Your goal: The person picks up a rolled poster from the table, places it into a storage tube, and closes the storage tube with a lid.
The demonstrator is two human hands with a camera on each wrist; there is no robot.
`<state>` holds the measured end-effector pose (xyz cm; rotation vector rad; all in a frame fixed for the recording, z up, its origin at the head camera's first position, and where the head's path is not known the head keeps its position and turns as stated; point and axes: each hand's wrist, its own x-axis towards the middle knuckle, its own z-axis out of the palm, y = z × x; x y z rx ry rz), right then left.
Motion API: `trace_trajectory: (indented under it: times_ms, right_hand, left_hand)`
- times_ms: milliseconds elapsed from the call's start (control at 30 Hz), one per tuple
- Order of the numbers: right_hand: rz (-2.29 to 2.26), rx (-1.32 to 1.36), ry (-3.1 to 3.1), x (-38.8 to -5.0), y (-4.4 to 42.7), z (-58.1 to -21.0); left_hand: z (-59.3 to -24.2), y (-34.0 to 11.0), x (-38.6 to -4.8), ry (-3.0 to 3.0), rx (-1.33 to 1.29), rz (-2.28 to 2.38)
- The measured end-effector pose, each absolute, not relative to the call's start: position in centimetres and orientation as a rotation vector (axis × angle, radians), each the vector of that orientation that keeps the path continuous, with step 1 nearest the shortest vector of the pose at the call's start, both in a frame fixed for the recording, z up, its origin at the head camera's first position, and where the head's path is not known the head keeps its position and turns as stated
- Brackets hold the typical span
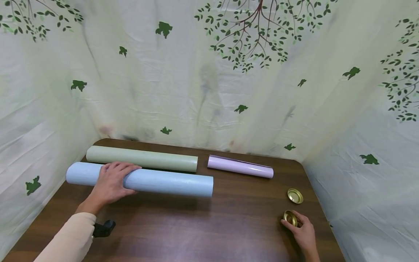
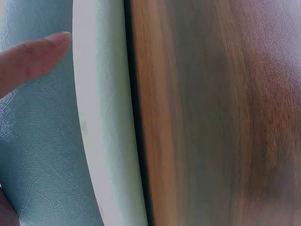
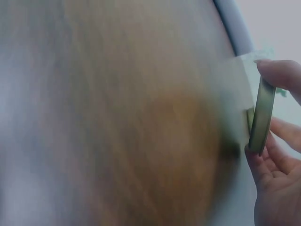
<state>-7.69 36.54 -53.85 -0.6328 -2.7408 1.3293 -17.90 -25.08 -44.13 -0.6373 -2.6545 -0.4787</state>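
From where I'm standing, closest to me is the right hand (image 1: 304,231), thumb and fingertips pinching a gold lid (image 1: 290,218) by its rim, tipped up on edge above the right side of the dark wooden table (image 1: 229,225). Looks like thin metal to me, so probably light and stiff, maybe a bit slick; the rim is the obvious place to grab it. Over on the left, the left hand (image 1: 111,182) is clamped over the blue roll (image 1: 173,183), fingers across the top and thumb along the near side. Going by the shadow below, I'd say the roll is up off the wood. It's long and the grip is left of its middle, so I'd guess the right end wants to dip; the skin is finely creased, probably decent to hold but easy to dent if squeezed. Its left end pokes out past the table's slanting left edge, so mind that. Plenty of bare wood between the two hands for moving sideways, much less beyond the blue roll, because the green roll (image 1: 147,159) lies right behind it. A second gold lid (image 1: 295,195) sits just past the held one, near the right edge, and the purple roll (image 1: 240,167) lies further back, towards the leaf-print cloth (image 1: 183,91).
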Motion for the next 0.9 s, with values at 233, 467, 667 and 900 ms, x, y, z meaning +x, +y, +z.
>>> trace_trajectory:
  times_ms: [233,467,667,900]
  right_hand:
    - [1.382,-0.563,-2.670,-8.8,35.1,-53.6]
    - [1.343,-0.492,-2.659,-10.0,33.7,-53.5]
    - [1.318,-0.407,-2.671,-11.1,32.1,-53.2]
    - [1.331,-0.291,-2.655,-12.1,30.1,-52.7]
  left_hand:
    - [-44.1,-25.2,-17.8,-2.658,-0.629,-0.483]
    - [-44.2,-25.0,-17.8,-2.667,-0.632,-0.495]
    - [-44.2,-24.9,-17.8,-2.682,-0.627,-0.495]
    - [-44.1,-24.7,-17.7,-2.687,-0.624,-0.510]
